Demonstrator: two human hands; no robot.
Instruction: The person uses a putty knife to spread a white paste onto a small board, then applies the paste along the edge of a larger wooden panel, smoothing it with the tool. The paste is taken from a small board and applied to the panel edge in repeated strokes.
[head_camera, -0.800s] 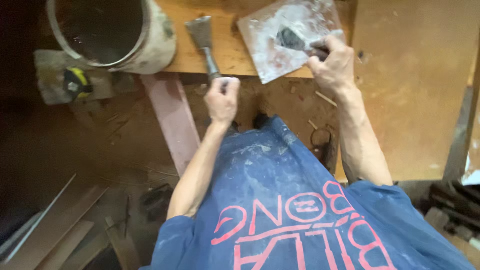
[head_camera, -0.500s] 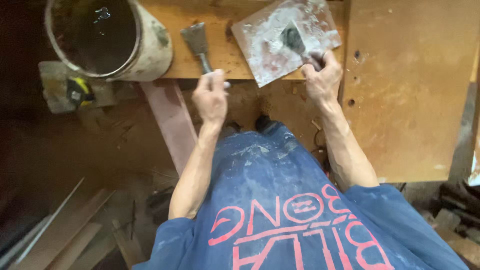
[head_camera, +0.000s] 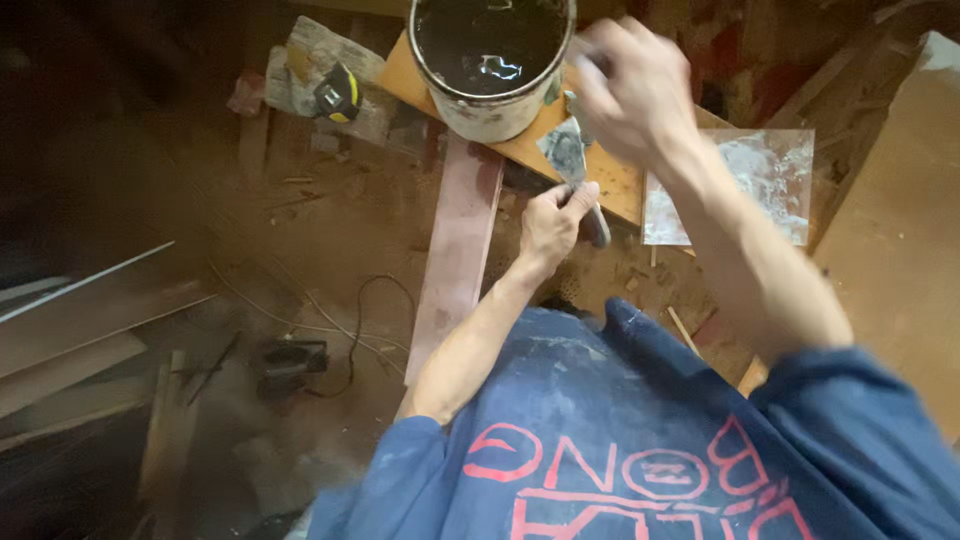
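My left hand (head_camera: 553, 222) grips the handle of a wide putty knife (head_camera: 567, 152), whose grey smeared blade points up toward a paint-stained bucket (head_camera: 492, 112) of dark liquid. My right hand (head_camera: 628, 88) is raised and blurred just right of the bucket's rim, above the blade. Its fingers are curled around a small dark-handled scraper that is mostly hidden. A square plate (head_camera: 735, 190) smeared with grey filler lies on the wooden board (head_camera: 620, 185) to the right, apart from both hands.
A reddish plank (head_camera: 458, 260) runs from under the bucket toward my blue shirt. A yellow and black tape measure (head_camera: 338, 98) rests on a block at upper left. A cable and a dark power tool (head_camera: 292, 357) lie on the dusty floor. Boards lean at left.
The view swung right and closer. My right hand left the smeared plate and rose toward the bucket. My left hand lifted the putty knife's blade off the board.
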